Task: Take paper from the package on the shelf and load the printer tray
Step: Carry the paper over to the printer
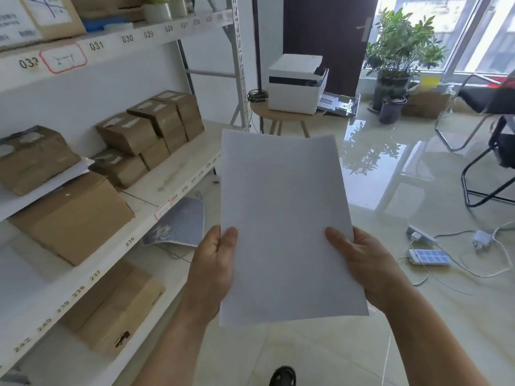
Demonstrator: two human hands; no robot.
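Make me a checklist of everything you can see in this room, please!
Surface: shiny tiled floor; white shelf on the left.
Job's things: paper held up in both hands; printer on a small round table, its tray pulled out.
Clutter: brown boxes on the shelf; grey mat on the floor.
Hands: left hand and right hand grip the paper's side edges.
Cables: power strip and white cords on the floor; black cord coiled beside the printer.
Surroundings: potted plant by the window, black chair, dark door.
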